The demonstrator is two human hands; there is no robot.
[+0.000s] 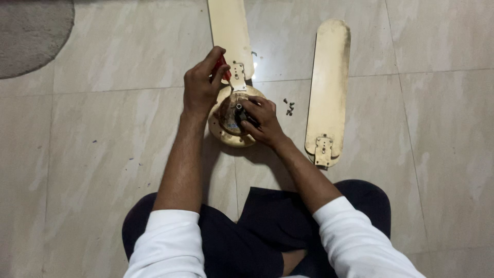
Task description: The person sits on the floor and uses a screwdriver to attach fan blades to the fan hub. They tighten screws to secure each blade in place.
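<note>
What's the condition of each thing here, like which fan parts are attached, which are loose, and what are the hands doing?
Round cream metal fan motor housing: lying on the tiled floor.
Cream fan blade at top: bracket at the motor.
Second cream fan blade: detached, lying flat to the right.
Small dark screws: loose on the floor.
Red-handled tool: gripped above the bracket.
Left hand: closed on the tool.
Right hand: resting on the motor's centre.

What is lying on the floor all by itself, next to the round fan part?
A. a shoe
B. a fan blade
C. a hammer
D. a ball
B: a cream fan blade lies loose on the tiled floor, apart from the round fan motor, with small screws between them.
</note>
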